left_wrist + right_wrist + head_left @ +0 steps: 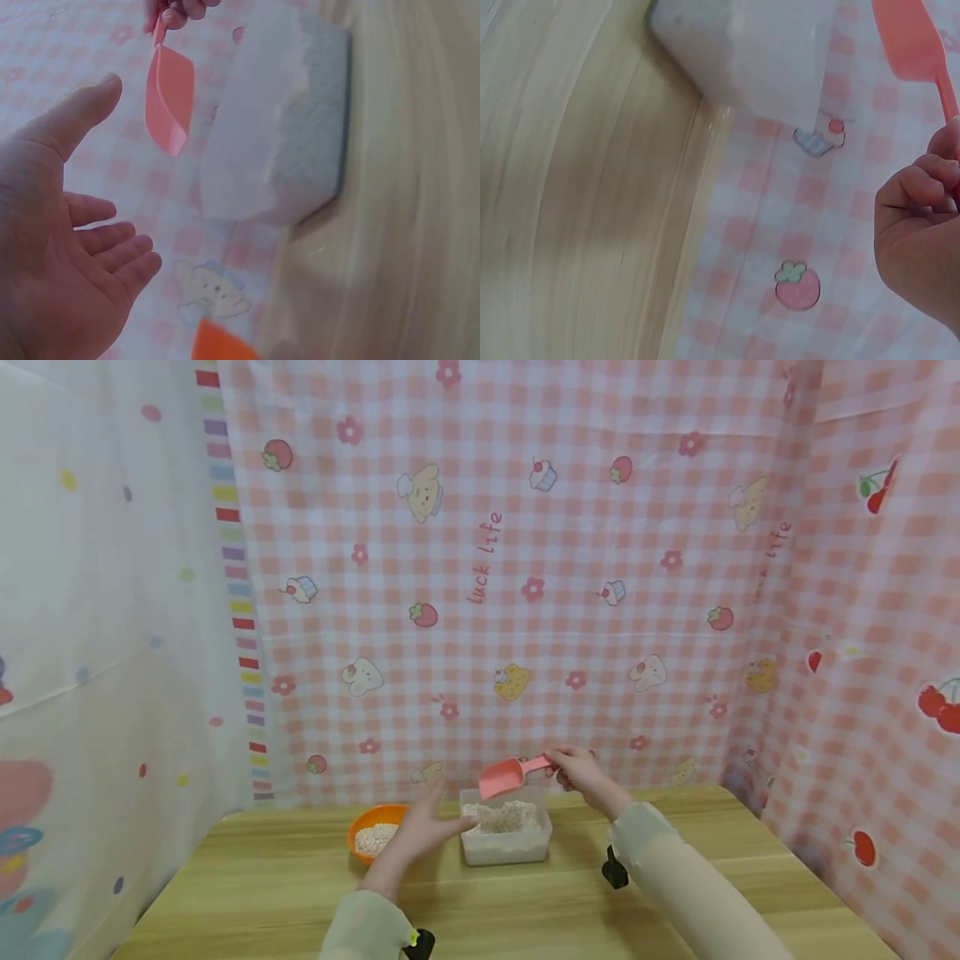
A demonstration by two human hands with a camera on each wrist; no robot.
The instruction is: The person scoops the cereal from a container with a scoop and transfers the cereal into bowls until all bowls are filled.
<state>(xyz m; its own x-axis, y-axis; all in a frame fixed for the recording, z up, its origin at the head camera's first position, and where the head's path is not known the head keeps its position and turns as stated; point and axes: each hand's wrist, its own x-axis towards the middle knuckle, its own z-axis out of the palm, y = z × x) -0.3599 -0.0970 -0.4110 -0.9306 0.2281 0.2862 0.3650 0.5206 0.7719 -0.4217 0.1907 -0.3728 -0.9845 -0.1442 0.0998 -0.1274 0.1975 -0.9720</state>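
A clear plastic tub (pixel 506 837) filled with pale grain stands on the wooden table (pixel 525 893) near the back. Above it my right hand (pixel 577 772) pinches the handle of a pink scoop (pixel 504 776), scoop end pointing left, raised over the tub. In the right wrist view my fingers (pixel 922 187) curl round the scoop's handle (pixel 946 96). My left hand (pixel 423 827) hovers open, fingers spread, between the tub and an orange bowl (pixel 375 835) holding some grain. The left wrist view shows the open palm (pixel 52 255), the scoop (pixel 169 97) and the tub (pixel 292 127).
A pink checked curtain (pixel 525 568) hangs right behind the table and along the right side; a pale sheer curtain (pixel 97 610) closes the left. Wooden tabletop stretches in front of the tub and bowl toward me.
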